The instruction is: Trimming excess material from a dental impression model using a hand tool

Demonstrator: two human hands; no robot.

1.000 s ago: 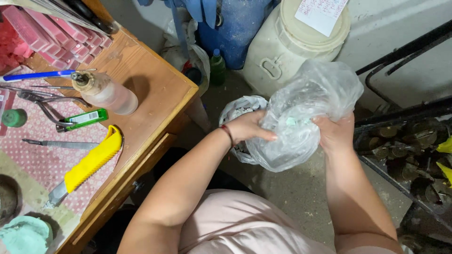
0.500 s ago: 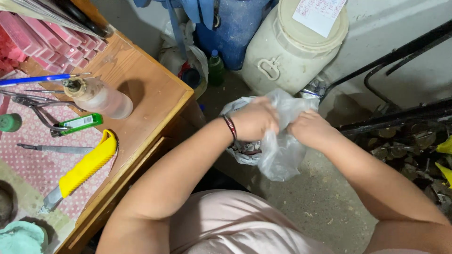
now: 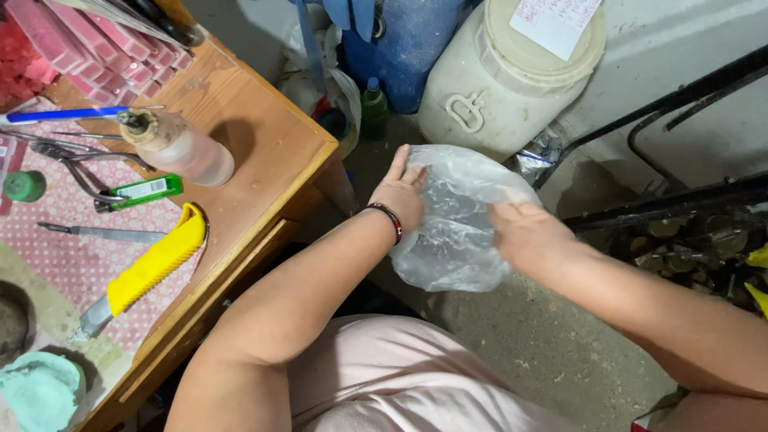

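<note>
1. Grip: left hand [image 3: 402, 194] and right hand [image 3: 524, 232] press flat, fingers extended, against opposite sides of the clear plastic bag [image 3: 456, 232], held in the air between them above the concrete floor [image 3: 520, 352]; neither closes around it.
2. Slip risk: thin film may slide out from between open palms.
3. Contents: not discernible; a tear would likely spill them.

Cluttered home workshop, wooden workbench [image 3: 264, 152] with pliers [image 3: 76, 164], yellow utility knife [image 3: 148, 268], plastic drums [image 3: 504, 72], concrete floor [image 3: 552, 352]
</note>
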